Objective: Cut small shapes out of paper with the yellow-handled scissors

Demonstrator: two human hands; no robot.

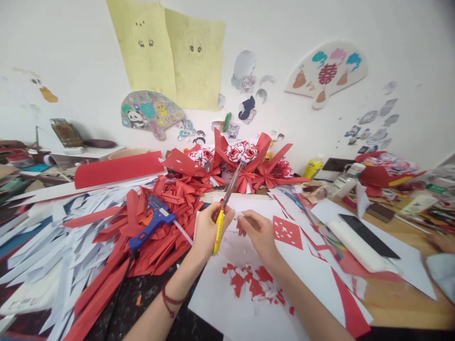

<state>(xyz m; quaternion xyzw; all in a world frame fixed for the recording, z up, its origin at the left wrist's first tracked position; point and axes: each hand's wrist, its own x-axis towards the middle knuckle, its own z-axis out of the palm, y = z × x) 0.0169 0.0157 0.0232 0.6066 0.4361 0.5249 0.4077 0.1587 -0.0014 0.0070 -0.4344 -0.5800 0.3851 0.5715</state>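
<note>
My left hand (205, 228) is closed around a pair of scissors (219, 231) with yellow handles. Their blades point up and away, over the edge of the white paper (213, 296). Close by on the right, my right hand (261, 233) has its fingers curled in and the fingertips together; what they pinch, if anything, is too small to make out. Below both hands lies a loose pile of red and white paper scraps (255, 284). A red paper square (287, 233) with small cut-out shapes rests just right of my right hand.
On the left, a blue glue gun (152, 222) lies on heaped red paper strips (177, 194), beside white strips (67, 241). Red paper bouquets (245, 163) stand against the wall. At right are a black phone (368, 235) and another person's hand (442, 242).
</note>
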